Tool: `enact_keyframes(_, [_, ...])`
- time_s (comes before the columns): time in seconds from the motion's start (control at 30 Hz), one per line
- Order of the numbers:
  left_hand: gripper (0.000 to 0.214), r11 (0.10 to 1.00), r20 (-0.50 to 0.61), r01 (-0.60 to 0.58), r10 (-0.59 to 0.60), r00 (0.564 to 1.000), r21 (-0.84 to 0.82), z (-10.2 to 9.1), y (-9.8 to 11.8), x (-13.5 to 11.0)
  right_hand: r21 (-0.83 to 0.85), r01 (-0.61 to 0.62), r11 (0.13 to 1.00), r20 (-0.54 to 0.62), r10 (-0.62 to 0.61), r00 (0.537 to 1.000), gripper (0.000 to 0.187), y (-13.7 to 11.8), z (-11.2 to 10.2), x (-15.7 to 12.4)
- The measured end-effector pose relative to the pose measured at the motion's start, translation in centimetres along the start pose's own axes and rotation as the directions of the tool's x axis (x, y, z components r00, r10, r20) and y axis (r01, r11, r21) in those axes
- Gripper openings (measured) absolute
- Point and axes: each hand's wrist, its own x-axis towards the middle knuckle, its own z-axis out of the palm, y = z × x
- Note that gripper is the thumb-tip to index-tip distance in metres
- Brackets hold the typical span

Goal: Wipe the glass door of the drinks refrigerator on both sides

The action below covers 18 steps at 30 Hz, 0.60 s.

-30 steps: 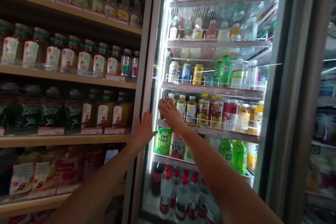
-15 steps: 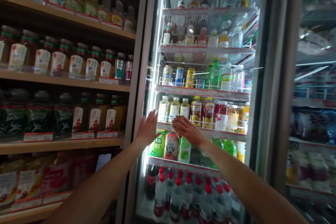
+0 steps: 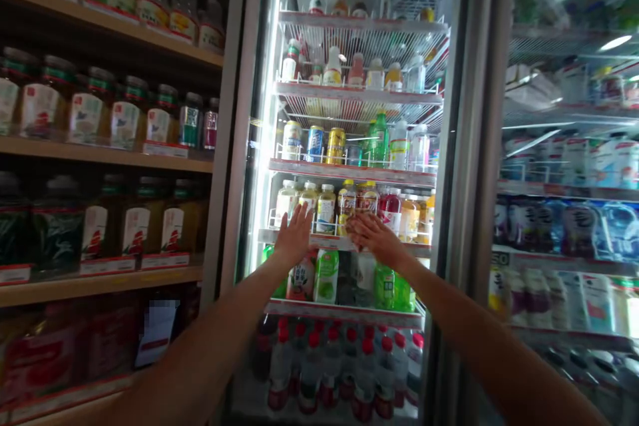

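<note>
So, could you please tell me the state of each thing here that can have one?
Left hand: open, fingers raised, no held object visible.
Right hand: fingers extended; whether it holds anything is unclear.
Cooler door: looks shut.
Light strip: on.
White-capped bottles: upright, capped.
Red-capped bottles: upright, capped.
Yellow can: upright; cannot tell if opened.

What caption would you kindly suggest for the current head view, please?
Left hand and right hand raised before a lit drinks cooler, beside wooden shelves of bottles.

Bright light strip (image 3: pixel 264 106), dim shelves (image 3: pixel 100 154) (slightly blurred)
</note>
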Motion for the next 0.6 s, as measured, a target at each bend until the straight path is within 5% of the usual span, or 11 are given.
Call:
enact_keyframes(0.13, [0.084,1.000,0.009,0.010,-0.010,1.000,0.005,0.2,0.4,0.2,-0.041,-0.380,0.924,-0.111,0.373,0.921,0.049,1.3,-0.7,-0.2])
enact_keyframes(0.33, [0.083,1.000,-0.025,-0.019,0.019,0.999,0.020,0.8,0.0,0.1,-0.018,0.015,1.000,0.030,-0.014,0.999,0.041,0.3,-0.5,-3.0])
enact_keyframes(0.4, [0.083,1.000,-0.038,-0.009,0.009,0.999,0.011,1.0,0.1,0.1,-0.049,-0.101,0.994,-0.020,0.101,0.995,0.041,1.5,-1.0,-3.1])
enact_keyframes(0.5, [0.086,1.000,-0.057,0.013,-0.013,0.998,-0.005,1.1,0.8,-0.1,-0.074,-0.423,0.903,-0.186,0.405,0.895,0.041,3.1,-1.4,-2.9])
enact_keyframes(0.53, [0.087,1.000,-0.054,0.025,-0.025,0.998,-0.011,1.1,1.0,-0.1,-0.067,-0.458,0.887,-0.202,0.437,0.876,0.042,3.1,-1.4,-3.0])
enact_keyframes(0.6, [0.091,0.998,-0.029,0.053,-0.054,0.998,-0.025,1.1,1.6,-0.3,-0.045,-0.364,0.930,-0.130,0.356,0.926,0.042,2.1,-1.1,-3.9])
